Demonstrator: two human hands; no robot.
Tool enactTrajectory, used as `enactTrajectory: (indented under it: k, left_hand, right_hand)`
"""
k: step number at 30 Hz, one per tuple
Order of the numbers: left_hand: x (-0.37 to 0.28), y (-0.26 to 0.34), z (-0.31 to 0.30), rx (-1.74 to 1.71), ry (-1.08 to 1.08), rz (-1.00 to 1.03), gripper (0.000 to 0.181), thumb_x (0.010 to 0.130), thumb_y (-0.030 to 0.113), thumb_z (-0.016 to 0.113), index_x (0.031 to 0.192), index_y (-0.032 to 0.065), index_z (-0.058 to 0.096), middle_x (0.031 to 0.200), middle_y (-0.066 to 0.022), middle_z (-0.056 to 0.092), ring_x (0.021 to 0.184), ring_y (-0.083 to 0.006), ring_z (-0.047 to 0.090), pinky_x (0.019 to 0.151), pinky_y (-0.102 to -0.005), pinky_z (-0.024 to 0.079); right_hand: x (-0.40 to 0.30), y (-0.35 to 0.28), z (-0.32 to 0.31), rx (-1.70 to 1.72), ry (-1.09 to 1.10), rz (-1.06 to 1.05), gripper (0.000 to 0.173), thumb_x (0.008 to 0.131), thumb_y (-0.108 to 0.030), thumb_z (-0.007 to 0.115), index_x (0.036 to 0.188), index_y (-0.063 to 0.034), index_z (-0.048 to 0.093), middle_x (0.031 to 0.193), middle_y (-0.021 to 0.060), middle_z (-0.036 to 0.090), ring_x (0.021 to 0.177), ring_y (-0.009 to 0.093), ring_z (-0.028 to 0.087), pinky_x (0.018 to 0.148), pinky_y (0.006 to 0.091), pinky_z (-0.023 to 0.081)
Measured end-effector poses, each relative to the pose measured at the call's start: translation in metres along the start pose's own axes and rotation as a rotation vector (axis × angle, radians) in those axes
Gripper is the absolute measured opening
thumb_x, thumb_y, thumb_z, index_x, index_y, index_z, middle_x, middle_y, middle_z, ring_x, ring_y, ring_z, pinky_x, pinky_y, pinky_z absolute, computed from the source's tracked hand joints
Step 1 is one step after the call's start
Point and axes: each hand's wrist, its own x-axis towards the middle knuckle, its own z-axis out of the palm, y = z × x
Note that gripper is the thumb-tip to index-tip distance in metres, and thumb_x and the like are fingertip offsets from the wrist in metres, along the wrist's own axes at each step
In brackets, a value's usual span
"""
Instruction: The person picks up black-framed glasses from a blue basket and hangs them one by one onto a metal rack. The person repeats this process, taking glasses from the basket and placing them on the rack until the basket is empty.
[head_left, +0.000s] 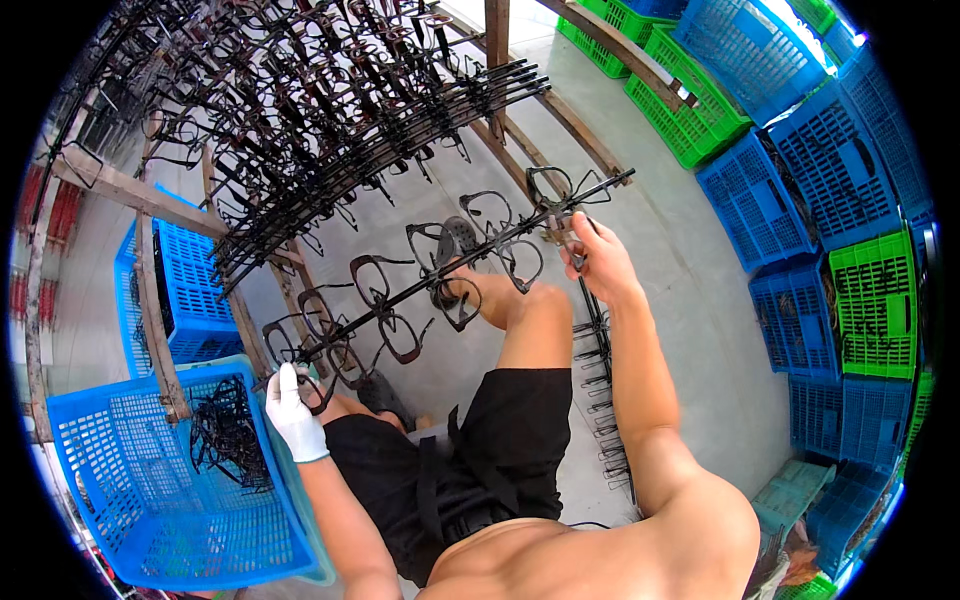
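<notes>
A long black rod (405, 294) bearing several dark eyeglass frames (399, 337) on both sides lies slantwise across the view, above the person's lap. My left hand (292, 409), in a white glove, is closed around the rod's lower-left end, beside an eyeglass frame. Near the upper-right end is my bare right hand (598, 255), its fingers pinched on a small part that I cannot make out, just below an eyeglass frame (551, 186). Farther off, many rods full of eyeglass frames (337, 127) rest in rows on a wooden rack (135, 191).
At the lower left stands a blue plastic crate (202, 562) with a dark tangle of thin pieces (229, 435) in it. Blue crates (757, 199) and green crates (874, 304) are stacked along the right. Another rod with wire clips (600, 360) stands beside my right arm.
</notes>
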Motion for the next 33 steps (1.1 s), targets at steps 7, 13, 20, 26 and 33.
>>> enactTrajectory:
  k: [7, 13, 20, 26, 33]
  left_hand:
    - [0.002, 0.001, 0.004, 0.015, 0.020, 0.024, 0.018, 0.091, 0.019, 0.060, 0.090, 0.0011, 0.062, 0.078, -0.0043, 0.063, 0.068, -0.0101, 0.057, 0.062, -0.0245, 0.047]
    - [-0.001, -0.001, 0.004, -0.034, -0.003, 0.019, 0.018, 0.091, 0.019, 0.059, 0.090, 0.0010, 0.062, 0.078, -0.0045, 0.063, 0.066, -0.0097, 0.058, 0.062, -0.0233, 0.048]
    - [0.001, 0.000, 0.002, 0.011, 0.009, 0.029, 0.019, 0.091, 0.019, 0.059, 0.089, 0.0009, 0.062, 0.079, -0.0048, 0.064, 0.068, -0.0095, 0.058, 0.063, -0.0224, 0.048]
    - [0.003, -0.002, 0.002, 0.051, 0.005, 0.079, 0.020, 0.092, 0.019, 0.059, 0.085, 0.0009, 0.063, 0.078, -0.0052, 0.064, 0.068, -0.0099, 0.058, 0.064, -0.0233, 0.047]
    - [-0.001, 0.002, 0.004, 0.040, 0.007, 0.047, 0.020, 0.092, 0.020, 0.058, 0.086, 0.0014, 0.062, 0.078, -0.0049, 0.064, 0.067, -0.0100, 0.058, 0.062, -0.0238, 0.046]
  right_hand:
    - [-0.010, -0.014, 0.007, 0.049, 0.013, 0.038, 0.034, 0.094, -0.036, 0.051, 0.096, -0.0022, 0.056, 0.091, 0.0045, 0.053, 0.070, 0.014, 0.051, 0.046, 0.0273, 0.038]
    - [-0.003, -0.010, 0.004, -0.003, 0.017, 0.008, 0.033, 0.094, -0.034, 0.051, 0.097, -0.0021, 0.056, 0.092, 0.0044, 0.053, 0.067, 0.014, 0.051, 0.046, 0.0279, 0.037]
    - [-0.006, -0.013, -0.007, -0.064, -0.056, 0.055, 0.032, 0.094, -0.035, 0.051, 0.095, -0.0037, 0.055, 0.090, 0.0037, 0.053, 0.068, 0.013, 0.052, 0.046, 0.0270, 0.037]
    - [-0.002, -0.009, -0.006, -0.037, -0.047, 0.040, 0.033, 0.094, -0.036, 0.051, 0.101, -0.0036, 0.056, 0.085, 0.0041, 0.055, 0.068, 0.012, 0.051, 0.046, 0.0234, 0.037]
    - [0.010, 0.006, -0.002, -0.030, -0.093, -0.118, 0.030, 0.094, -0.036, 0.051, 0.091, -0.0059, 0.054, 0.075, 0.0029, 0.054, 0.057, 0.009, 0.047, 0.041, 0.0225, 0.033]
